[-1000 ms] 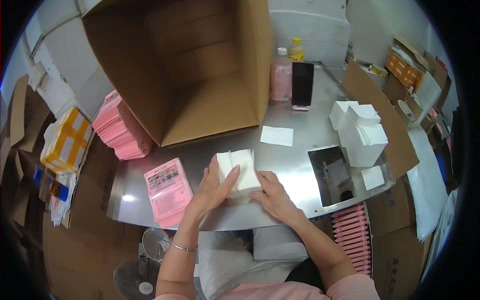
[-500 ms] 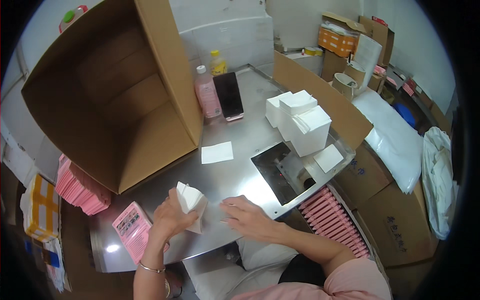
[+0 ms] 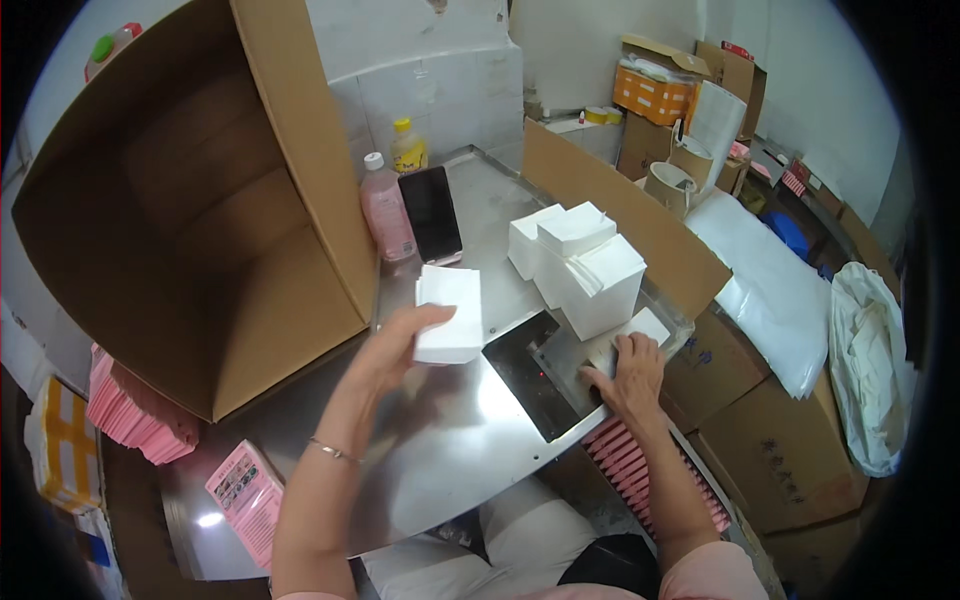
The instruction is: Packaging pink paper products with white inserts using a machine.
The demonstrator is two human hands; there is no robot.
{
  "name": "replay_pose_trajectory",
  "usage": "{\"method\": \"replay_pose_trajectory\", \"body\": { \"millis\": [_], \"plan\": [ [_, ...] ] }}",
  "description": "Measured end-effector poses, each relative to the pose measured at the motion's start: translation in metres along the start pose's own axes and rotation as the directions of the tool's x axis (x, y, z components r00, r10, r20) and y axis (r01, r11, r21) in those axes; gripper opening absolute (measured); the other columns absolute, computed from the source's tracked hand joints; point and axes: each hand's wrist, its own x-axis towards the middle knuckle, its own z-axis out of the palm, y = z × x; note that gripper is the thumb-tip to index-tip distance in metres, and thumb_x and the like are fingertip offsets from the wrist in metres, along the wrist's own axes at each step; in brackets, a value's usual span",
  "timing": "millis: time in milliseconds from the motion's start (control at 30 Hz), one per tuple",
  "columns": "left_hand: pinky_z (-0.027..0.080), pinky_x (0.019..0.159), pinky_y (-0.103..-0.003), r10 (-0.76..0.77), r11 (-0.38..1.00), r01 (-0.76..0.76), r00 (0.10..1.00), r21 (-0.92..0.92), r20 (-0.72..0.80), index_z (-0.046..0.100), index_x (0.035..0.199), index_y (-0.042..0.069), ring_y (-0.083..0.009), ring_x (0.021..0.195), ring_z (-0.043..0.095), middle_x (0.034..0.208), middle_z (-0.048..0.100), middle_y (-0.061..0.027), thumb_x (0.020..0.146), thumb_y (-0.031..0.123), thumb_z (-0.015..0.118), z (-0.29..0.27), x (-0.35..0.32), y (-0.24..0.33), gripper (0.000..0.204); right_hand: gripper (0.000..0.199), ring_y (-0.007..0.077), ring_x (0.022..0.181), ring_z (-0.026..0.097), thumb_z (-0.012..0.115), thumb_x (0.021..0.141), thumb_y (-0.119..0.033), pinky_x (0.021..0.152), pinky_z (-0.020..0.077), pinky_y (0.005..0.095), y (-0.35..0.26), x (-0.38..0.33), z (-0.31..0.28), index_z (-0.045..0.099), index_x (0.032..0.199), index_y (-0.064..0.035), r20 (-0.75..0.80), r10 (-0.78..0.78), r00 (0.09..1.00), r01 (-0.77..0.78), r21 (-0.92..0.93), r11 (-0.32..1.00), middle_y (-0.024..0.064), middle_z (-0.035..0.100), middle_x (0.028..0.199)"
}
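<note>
On the silver metal table, right of the large open brown cardboard box, the white paper stacks stand packed together; a bump from the right hand, just nearer, could topple them across the dark rectangular inset panel. The left hand grasps a white folded-paper block over the table; a slack thumb could let leaves slide. The right fingertips reach a flat white paper piece; whether they pinch it, I cannot tell.
</note>
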Motion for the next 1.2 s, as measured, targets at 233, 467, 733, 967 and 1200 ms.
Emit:
{"method": "replay_pose_trajectory", "body": {
  "millis": [233,467,733,967,1200],
  "plan": [
    [0.049,0.087,-0.042,0.107,0.979,-0.078,0.983,0.189,-0.147,0.058,0.128,0.001,-0.0254,0.102,0.064,0.116,0.066,-0.0119,0.087,0.049,0.064,-0.016,0.118,-0.034,0.063,0.061,0.0343,0.108,0.048,0.080,0.071,-0.033,0.094,0.0372,0.0445,-0.016,-0.006,0.005,0.056,0.117,-0.0009,-0.027,0.036,0.999,-0.034,0.064,0.997,0.0159,0.052,0.114],
    [0.047,0.096,-0.037,0.491,0.688,-0.220,0.843,0.691,-0.220,0.056,0.131,0.001,-0.0287,0.108,0.061,0.111,0.067,-0.0173,0.096,0.032,0.061,-0.028,0.041,0.004,0.047,0.059,0.0352,0.114,0.048,0.078,0.069,-0.034,0.099,0.0367,0.0474,-0.006,-0.006,0.009,0.059,0.116,-0.0031,-0.013,0.117,0.993,-0.116,0.093,0.989,0.0166,0.053,0.118],
    [0.044,0.089,-0.051,0.476,0.101,0.192,0.852,0.976,-0.217,0.056,0.124,0.006,-0.0409,0.108,0.052,0.118,0.052,-0.0220,0.084,0.024,0.072,-0.068,-0.039,-0.074,0.047,0.056,0.0338,0.113,0.048,0.078,0.069,-0.028,0.098,0.0383,0.0455,0.002,-0.007,0.013,0.059,0.117,-0.0054,-0.026,0.090,0.996,-0.087,0.088,0.992,0.0137,0.054,0.116],
    [0.040,0.089,-0.054,0.519,-0.035,0.086,0.853,0.996,-0.056,0.059,0.132,0.018,-0.0401,0.111,0.046,0.128,0.047,-0.0211,0.090,0.026,0.066,-0.013,-0.120,-0.102,0.043,0.026,0.0328,0.095,0.055,0.070,0.079,-0.004,0.084,0.0454,0.0433,-0.005,-0.028,0.006,0.066,0.104,-0.0007,-0.081,-0.096,0.992,0.108,0.152,0.982,0.0138,0.059,0.098],
    [0.039,0.091,-0.052,0.415,0.106,0.168,0.888,0.980,-0.197,0.063,0.130,0.025,-0.0387,0.112,0.044,0.126,0.047,-0.0178,0.088,0.013,0.061,0.036,-0.164,-0.113,0.044,0.017,0.0323,0.093,0.057,0.069,0.082,-0.003,0.082,0.0469,0.0433,0.006,-0.034,0.006,0.069,0.099,-0.0008,-0.161,-0.124,0.979,0.157,0.209,0.965,0.0134,0.061,0.094]
  ]
}}
